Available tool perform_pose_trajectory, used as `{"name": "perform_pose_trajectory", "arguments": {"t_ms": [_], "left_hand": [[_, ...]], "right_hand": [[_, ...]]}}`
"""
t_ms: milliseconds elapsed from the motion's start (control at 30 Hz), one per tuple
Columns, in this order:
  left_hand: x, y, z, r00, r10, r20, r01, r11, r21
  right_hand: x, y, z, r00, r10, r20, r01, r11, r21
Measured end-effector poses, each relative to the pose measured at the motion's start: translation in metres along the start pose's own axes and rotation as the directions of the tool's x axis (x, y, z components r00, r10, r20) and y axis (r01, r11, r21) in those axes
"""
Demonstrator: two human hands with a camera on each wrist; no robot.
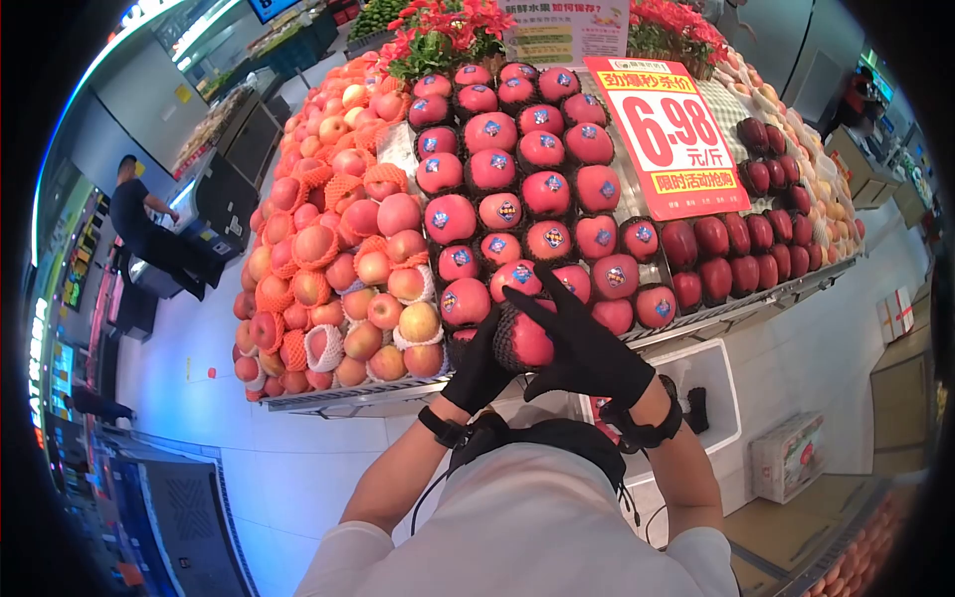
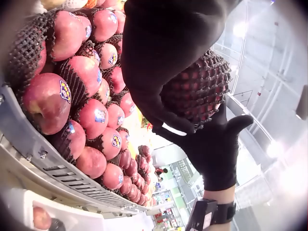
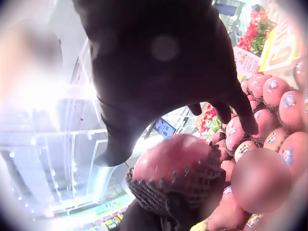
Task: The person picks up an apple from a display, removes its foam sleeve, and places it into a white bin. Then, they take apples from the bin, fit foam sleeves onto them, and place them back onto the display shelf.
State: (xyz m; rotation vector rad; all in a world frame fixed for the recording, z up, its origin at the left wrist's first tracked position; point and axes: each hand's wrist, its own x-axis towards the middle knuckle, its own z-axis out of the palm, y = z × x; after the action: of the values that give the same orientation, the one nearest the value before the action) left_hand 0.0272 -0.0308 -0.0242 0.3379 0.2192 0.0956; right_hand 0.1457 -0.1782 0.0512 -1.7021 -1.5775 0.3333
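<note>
Head view shows two black-gloved hands at the near edge of a fruit display, with a red apple (image 1: 533,343) between them. The left hand (image 1: 479,370) holds this apple, its fingers curled round a black foam net (image 1: 505,340) that cups the fruit. The right hand (image 1: 585,348) is spread wide, thumb well apart from the fingers. In the right wrist view, its palm faces the apple's bare top across a gap, with the left hand gripping from underneath; whether any right fingertip touches the net cannot be told.

Just beyond both hands' fingertips, stickered red apples (image 1: 491,169) stand in rows, many in similar black nets. Farther past the right fingers is a red-and-white price sign (image 1: 676,139) reading 6.98, and dark red apples (image 1: 734,234) lie to their right. Out to the left of the left fingers are paler apples in orange foam nets (image 1: 311,289). Red flowers (image 1: 453,25) stand far beyond the fingers, behind the stickered rows. Lower than the right fingers and to their right is a white box (image 1: 734,398), near the right wrist's black strap (image 1: 668,418).
</note>
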Motion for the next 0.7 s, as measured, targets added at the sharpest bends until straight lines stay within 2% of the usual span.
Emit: {"name": "perform_pose_trajectory", "arguments": {"t_ms": [33, 67, 100, 167, 233, 267, 300, 400, 500, 600, 700], "left_hand": [[-0.001, -0.002, -0.004, 0.996, 0.086, 0.035, -0.092, 0.966, 0.242], [-0.005, -0.006, -0.012, 0.983, 0.16, 0.09, -0.183, 0.866, 0.465], [-0.007, -0.007, -0.012, 0.962, 0.218, 0.162, -0.271, 0.707, 0.653], [-0.012, -0.002, -0.01, 0.94, 0.233, 0.249, -0.32, 0.346, 0.882], [-0.011, 0.0, -0.006, 0.967, 0.204, 0.155, -0.242, 0.53, 0.813], [-0.009, 0.001, -0.005, 0.992, 0.121, 0.038, -0.122, 0.83, 0.544], [-0.008, 0.003, -0.005, 0.999, -0.005, -0.037, 0.011, 0.984, 0.178], [-0.007, 0.01, -0.012, 0.993, -0.053, 0.102, 0.051, 0.998, 0.022], [-0.008, 0.011, -0.013, 0.998, -0.039, -0.047, 0.047, 0.984, 0.173], [-0.009, 0.016, -0.03, 0.996, -0.019, -0.082, 0.037, 0.974, 0.225], [-0.008, 0.022, -0.047, 0.997, -0.044, -0.071, 0.051, 0.993, 0.109]], "right_hand": [[0.0, 0.003, 0.006, 1.0, 0.006, -0.005, -0.006, 0.999, -0.034], [-0.001, 0.009, 0.015, 1.0, 0.012, -0.01, -0.012, 0.998, -0.068], [0.0, 0.011, 0.018, 1.0, 0.016, -0.016, -0.018, 0.994, -0.105], [0.002, 0.008, 0.019, 0.998, 0.061, 0.009, -0.06, 0.995, -0.086], [0.003, 0.006, 0.018, 0.997, 0.077, -0.008, -0.077, 0.994, -0.077], [0.002, 0.005, 0.018, 0.997, 0.069, -0.039, -0.072, 0.994, -0.077], [0.002, 0.005, 0.019, 0.996, 0.061, -0.071, -0.067, 0.995, -0.076], [0.006, 0.008, 0.025, 0.995, 0.036, -0.091, -0.05, 0.986, -0.158], [0.011, 0.013, 0.038, 0.997, 0.062, -0.044, -0.069, 0.979, -0.192], [0.019, 0.002, 0.039, 0.996, -0.039, -0.075, 0.027, 0.988, -0.149], [0.024, 0.012, 0.054, 0.997, -0.026, -0.075, 0.015, 0.99, -0.142]]}}
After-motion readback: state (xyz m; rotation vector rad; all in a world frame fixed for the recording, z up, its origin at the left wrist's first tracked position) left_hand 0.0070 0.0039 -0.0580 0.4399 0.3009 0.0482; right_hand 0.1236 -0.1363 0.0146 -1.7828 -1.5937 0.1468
